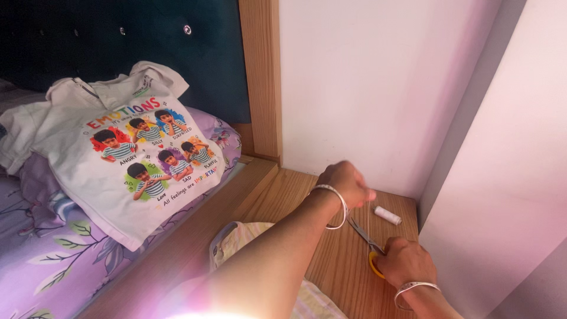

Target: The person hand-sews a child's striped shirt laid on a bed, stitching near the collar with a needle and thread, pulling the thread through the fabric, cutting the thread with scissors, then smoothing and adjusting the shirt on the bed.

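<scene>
My right hand (407, 263) grips the yellow handles of a pair of scissors (366, 239), whose metal blades point up and left across the wooden ledge (331, 260). My left hand (348, 183) hovers above the blade tips with its fingers curled together and its back towards me. I cannot see anything between its fingers. A small white thread spool (387, 215) lies on the ledge just right of the left hand, near the wall corner. Both wrists wear thin white bangles.
A white t-shirt (130, 159) with colourful cartoon prints lies on the purple floral bedsheet (53, 254) at left. A pale striped cloth (245, 236) rests under my left forearm. A dark tufted headboard (118, 35) and white walls (366, 88) close in the ledge.
</scene>
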